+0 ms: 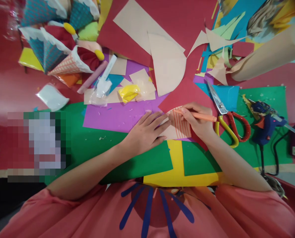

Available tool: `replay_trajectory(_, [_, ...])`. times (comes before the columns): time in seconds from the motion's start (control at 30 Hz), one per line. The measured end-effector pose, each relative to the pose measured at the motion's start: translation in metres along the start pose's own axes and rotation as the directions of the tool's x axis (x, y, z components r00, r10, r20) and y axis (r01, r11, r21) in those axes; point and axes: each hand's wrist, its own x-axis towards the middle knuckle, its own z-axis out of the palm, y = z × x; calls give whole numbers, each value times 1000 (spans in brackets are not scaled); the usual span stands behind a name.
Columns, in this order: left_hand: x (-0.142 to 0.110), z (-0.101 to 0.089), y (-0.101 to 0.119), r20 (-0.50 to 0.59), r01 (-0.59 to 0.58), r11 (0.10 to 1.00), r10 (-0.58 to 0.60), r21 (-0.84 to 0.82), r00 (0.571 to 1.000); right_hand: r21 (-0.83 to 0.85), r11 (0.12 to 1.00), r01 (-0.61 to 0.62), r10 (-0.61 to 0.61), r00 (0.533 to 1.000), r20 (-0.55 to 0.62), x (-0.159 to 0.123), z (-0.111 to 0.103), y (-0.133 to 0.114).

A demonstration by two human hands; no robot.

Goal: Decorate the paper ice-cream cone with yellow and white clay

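Note:
My right hand (pixel 199 120) grips an orange marker (pixel 204 116), its tip down on a cream paper piece (pixel 183 127). Orange stripes run across the right part of that piece. Spread flat on the paper's left part, my left hand (pixel 149 130) presses it against the table with fingers apart; some of the paper is hidden under the fingers. Just right of my right hand lie scissors (pixel 221 109) with one yellow and one red handle. Above my hands rests a cream half-round paper cutout (pixel 167 64) on red sheet material.
A blue glue gun (pixel 266 127) with its cord lies at the right. Several craft cones (pixel 73 61) are at the upper left. A cream roll (pixel 269 54) stands out at the upper right, near paper scraps. Green sheets (pixel 87 148) and a purple sheet (pixel 107 115) cover the near table.

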Motion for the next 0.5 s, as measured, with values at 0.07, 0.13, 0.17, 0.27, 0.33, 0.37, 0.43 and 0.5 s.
replay_trajectory(0.07, [0, 0, 0, -5, -6, 1000, 6, 5, 1000, -19, 1000, 10, -9, 1000, 14, 1, 1, 1])
replay_trajectory(0.13, [1, 0, 0, -15, -12, 1000, 13, 17, 1000, -39, 999, 21, -21, 1000, 19, 2, 1, 1])
replay_trajectory(0.17, [1, 0, 0, -18, -15, 1000, 16, 22, 1000, -45, 999, 28, -27, 999, 20, 2, 2, 1])
replay_trajectory(0.27, [1, -1, 0, -22, -19, 999, 20, 30, 1000, -55, 998, 35, -33, 999, 27, 2, 2, 0])
replay_trajectory(0.33, [1, -1, 0, -28, -22, 999, 23, 34, 999, -60, 998, 34, -32, 999, 27, 2, 2, 0])
replay_trajectory(0.37, [1, -1, 0, -30, -22, 999, 23, 36, 999, -63, 997, 36, -34, 999, 25, 3, 2, 0])
replay_trajectory(0.43, [1, -1, 1, -27, -23, 999, 24, 39, 999, -72, 997, 42, -40, 999, 22, 3, 2, 0])
replay_trajectory(0.5, [1, -1, 1, -22, -21, 999, 22, 40, 1000, -81, 996, 42, -41, 999, 21, 3, 3, 1])
